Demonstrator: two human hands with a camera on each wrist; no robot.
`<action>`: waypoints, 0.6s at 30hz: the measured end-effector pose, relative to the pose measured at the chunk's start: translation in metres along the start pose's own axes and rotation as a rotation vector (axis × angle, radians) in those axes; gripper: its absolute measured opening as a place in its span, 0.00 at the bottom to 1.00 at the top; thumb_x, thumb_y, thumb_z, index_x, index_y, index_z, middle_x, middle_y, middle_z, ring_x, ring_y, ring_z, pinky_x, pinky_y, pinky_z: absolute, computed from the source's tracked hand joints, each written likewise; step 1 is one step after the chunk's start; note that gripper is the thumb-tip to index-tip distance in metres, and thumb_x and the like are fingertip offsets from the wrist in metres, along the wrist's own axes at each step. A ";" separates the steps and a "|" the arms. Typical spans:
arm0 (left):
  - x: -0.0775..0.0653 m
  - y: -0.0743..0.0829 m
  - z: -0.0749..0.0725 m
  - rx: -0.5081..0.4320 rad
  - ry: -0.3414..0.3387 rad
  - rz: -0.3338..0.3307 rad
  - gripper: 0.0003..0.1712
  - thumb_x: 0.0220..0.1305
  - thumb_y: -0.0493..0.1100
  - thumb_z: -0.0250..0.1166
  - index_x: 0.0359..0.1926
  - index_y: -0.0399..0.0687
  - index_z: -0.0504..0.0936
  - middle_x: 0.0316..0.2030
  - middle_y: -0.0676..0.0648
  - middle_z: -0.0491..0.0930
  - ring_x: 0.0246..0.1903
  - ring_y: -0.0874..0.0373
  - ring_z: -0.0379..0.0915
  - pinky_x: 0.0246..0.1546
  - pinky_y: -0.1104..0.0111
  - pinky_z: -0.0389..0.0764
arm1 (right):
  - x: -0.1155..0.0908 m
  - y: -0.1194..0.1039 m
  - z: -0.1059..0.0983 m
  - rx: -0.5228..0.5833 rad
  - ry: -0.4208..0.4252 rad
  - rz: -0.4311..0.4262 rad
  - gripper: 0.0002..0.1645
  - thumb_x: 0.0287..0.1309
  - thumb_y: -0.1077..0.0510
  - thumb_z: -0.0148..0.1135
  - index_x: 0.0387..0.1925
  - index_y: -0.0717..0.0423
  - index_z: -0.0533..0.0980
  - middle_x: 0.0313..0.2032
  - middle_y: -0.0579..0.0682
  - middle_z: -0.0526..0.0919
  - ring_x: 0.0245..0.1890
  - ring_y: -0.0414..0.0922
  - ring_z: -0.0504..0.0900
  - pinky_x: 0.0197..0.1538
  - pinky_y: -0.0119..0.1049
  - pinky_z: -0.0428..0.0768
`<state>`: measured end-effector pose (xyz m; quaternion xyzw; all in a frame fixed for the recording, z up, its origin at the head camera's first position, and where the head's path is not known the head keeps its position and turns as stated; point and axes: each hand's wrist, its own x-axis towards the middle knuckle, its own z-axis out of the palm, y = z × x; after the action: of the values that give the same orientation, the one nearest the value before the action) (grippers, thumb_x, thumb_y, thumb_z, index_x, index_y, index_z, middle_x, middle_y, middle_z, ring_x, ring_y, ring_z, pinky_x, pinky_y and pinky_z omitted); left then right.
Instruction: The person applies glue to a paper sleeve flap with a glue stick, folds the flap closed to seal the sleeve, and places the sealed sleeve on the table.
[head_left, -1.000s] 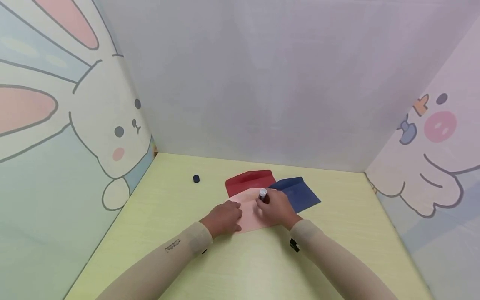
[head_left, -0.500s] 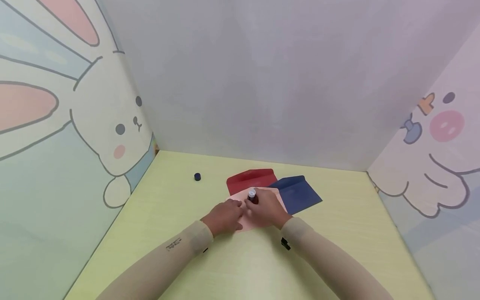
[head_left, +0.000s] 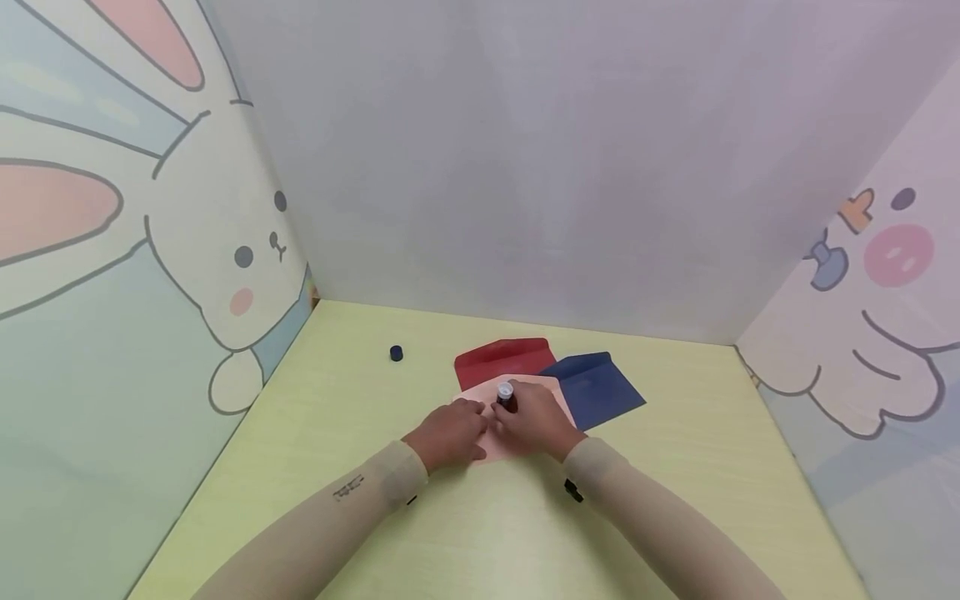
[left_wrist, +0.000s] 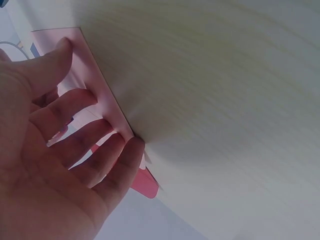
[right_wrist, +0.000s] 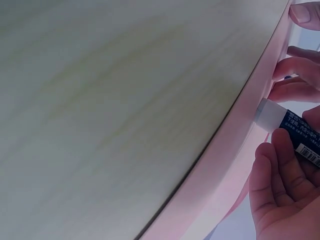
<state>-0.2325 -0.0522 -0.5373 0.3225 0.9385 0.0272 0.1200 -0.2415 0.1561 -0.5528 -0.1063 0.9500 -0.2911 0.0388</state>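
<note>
A pink envelope lies with its flap unfolded under both hands. My left hand rests on its left part; in the left wrist view the spread, slightly bent fingertips touch the pink paper. My right hand grips an uncapped glue stick with a dark label. In the right wrist view the white end of the glue stick meets the envelope, close to the left fingers. Part of the label is hidden by the right hand.
Behind the pink envelope lie a red envelope and a dark blue envelope, both partly overlapped. A small dark cap stands at the left on the pale yellow table. Walls close off the back and both sides.
My right hand has slid the glue stick leftward across the pink envelope toward the left hand, then stayed nearly in place over the last half second. The left hand keeps its place.
</note>
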 end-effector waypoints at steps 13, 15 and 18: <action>0.002 0.000 -0.002 -0.015 -0.033 -0.011 0.25 0.75 0.56 0.83 0.65 0.51 0.94 0.75 0.46 0.88 0.77 0.47 0.84 0.78 0.53 0.88 | -0.005 0.021 -0.013 -0.019 0.035 0.063 0.11 0.79 0.46 0.78 0.43 0.46 0.86 0.34 0.42 0.88 0.36 0.42 0.85 0.48 0.42 0.88; 0.002 0.001 -0.002 -0.018 -0.035 -0.013 0.26 0.75 0.56 0.84 0.66 0.51 0.94 0.76 0.45 0.88 0.77 0.47 0.83 0.78 0.53 0.88 | -0.006 0.024 -0.015 -0.024 0.037 0.076 0.11 0.79 0.46 0.78 0.42 0.45 0.85 0.35 0.43 0.89 0.37 0.43 0.85 0.48 0.42 0.88; 0.002 0.001 -0.003 -0.018 -0.038 -0.013 0.26 0.74 0.56 0.84 0.66 0.51 0.94 0.76 0.45 0.88 0.79 0.46 0.82 0.79 0.52 0.87 | -0.009 0.028 -0.017 -0.013 0.043 0.088 0.11 0.79 0.47 0.77 0.42 0.46 0.85 0.36 0.44 0.89 0.38 0.44 0.85 0.47 0.43 0.87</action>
<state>-0.2335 -0.0500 -0.5349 0.3158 0.9379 0.0287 0.1406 -0.2405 0.1898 -0.5540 -0.0587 0.9563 -0.2850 0.0304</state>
